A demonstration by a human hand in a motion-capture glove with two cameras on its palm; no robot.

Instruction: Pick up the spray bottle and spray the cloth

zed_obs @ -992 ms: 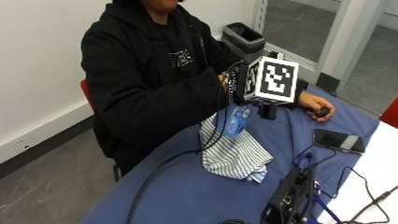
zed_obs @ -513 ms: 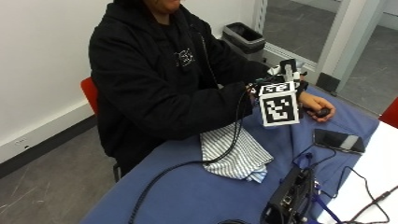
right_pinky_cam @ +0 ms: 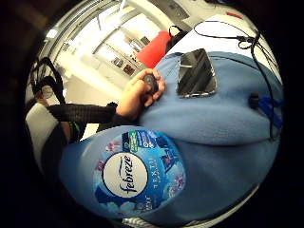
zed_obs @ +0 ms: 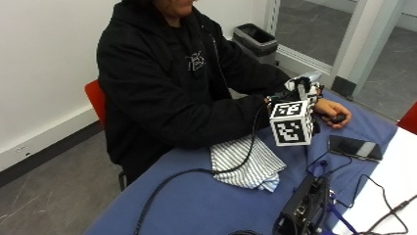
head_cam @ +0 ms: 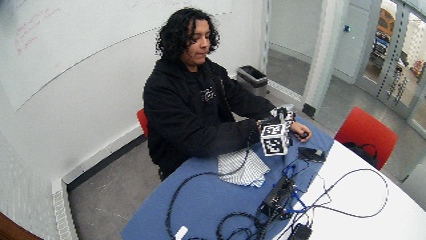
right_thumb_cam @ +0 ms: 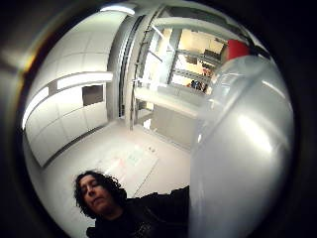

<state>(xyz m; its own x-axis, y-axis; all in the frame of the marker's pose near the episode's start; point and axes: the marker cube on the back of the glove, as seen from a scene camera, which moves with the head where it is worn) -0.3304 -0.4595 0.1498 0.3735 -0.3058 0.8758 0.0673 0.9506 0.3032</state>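
Observation:
My gloved right hand (zed_obs: 285, 96) grips the spray bottle and holds it up off the table, above the far edge of the cloth. The bottle's white spray head (zed_obs: 304, 80) sticks out above the hand. Its blue Febreze label (right_pinky_cam: 137, 173) fills the little finger side palm view, and its pale body (right_thumb_cam: 242, 148) fills one side of the thumb side view. The white-and-blue striped cloth (zed_obs: 247, 164) lies crumpled on the blue table (zed_obs: 196, 205), just below and nearer than the hand. Most of my fingers are hidden in the outside views.
The bare left hand (zed_obs: 332, 111) rests on the table past the bottle, holding a small black object (right_pinky_cam: 151, 81). A dark phone (zed_obs: 355, 147) lies to its right. A black box (zed_obs: 303, 208) with cables sits at the near edge. A bin (zed_obs: 255, 39) stands behind.
My right hand has turned and dropped a little, toward the left hand. The bottle's blue label, which hung in view below the hand, no longer shows in the outside view.

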